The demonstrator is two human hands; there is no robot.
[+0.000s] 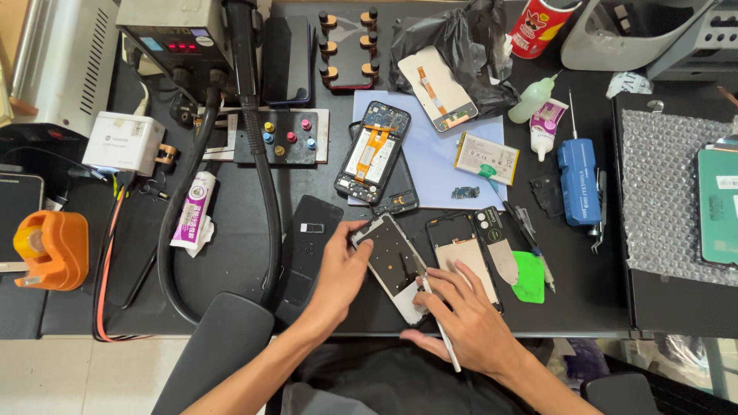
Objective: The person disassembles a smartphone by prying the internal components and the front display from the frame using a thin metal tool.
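My left hand grips the left edge of a silver phone frame that lies tilted at the table's front edge. My right hand holds a thin white tool like a pen, its tip resting on the frame's middle. Right beside the frame lies a second opened phone body with a tan plate inside. A black back cover lies just left of my left hand.
An opened phone rests on a pale blue mat with a battery and a small part. A green pick, blue screwdriver, glue bottles, hot-air station with black hose, and bubble wrap surround them.
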